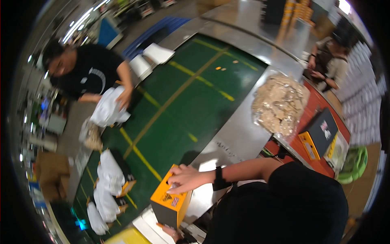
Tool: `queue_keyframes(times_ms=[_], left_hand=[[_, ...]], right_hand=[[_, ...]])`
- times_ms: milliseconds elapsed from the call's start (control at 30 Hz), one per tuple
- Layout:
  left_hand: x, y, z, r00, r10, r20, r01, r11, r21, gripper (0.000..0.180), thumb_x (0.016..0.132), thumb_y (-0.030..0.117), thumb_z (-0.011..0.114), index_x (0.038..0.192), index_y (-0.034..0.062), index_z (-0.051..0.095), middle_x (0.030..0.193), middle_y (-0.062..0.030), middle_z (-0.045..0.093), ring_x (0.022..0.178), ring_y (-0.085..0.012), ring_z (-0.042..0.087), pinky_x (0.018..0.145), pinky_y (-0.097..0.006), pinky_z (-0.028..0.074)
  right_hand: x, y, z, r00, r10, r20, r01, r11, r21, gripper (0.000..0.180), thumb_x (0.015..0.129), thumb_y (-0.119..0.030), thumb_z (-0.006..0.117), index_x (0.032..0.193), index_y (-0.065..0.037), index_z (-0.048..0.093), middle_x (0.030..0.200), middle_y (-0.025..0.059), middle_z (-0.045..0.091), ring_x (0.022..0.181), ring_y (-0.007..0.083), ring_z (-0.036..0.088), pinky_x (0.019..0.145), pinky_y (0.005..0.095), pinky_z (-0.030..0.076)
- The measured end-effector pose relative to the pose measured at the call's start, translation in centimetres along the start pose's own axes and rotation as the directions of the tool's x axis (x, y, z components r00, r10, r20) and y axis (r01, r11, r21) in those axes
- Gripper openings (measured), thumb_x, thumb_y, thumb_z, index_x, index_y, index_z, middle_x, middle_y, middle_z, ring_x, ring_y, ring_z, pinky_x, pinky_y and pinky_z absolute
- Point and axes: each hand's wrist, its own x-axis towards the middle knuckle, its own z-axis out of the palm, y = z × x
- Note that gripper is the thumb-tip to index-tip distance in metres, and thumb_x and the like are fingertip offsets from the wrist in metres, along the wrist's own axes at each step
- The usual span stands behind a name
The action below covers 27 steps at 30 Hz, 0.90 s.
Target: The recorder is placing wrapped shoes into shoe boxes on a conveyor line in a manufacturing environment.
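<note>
White plastic-wrapped bundles (106,191) lie in a row along the left edge of the green conveyor belt (183,93), where a co-worker in a black shirt (91,73) presses another white bundle (109,107). At the belt's near edge stands the orange-and-black cardboard box (170,201). One hand (185,179) lies flat on its top, fingers spread; which hand cannot be told. Another hand (172,232) touches its base, grip unclear. Farther right sits a clear bag of tan pieces (280,103).
</note>
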Motion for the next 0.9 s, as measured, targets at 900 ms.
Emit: queue_keyframes(times_ms=[900], left_hand=[[-3.4, -5.6, 40.2, 0.575, -0.085, 0.814, -0.644, 0.567, 0.514, 0.050, 0.093, 0.041, 0.049, 0.110, -0.0037, 0.063, 0.089, -0.0233, 0.067, 0.083, -0.0315, 0.065, 0.076, -0.035, 0.048]], right_hand=[[-32.1, 10.9, -2.1, 0.338, 0.937, -0.086, -0.245, 0.176, 0.954, 0.079, 0.091, -0.069, 0.027, 0.148, -0.015, 0.020, 0.148, 0.0090, 0.027, 0.134, 0.0272, 0.029, 0.100, 0.0515, 0.033]])
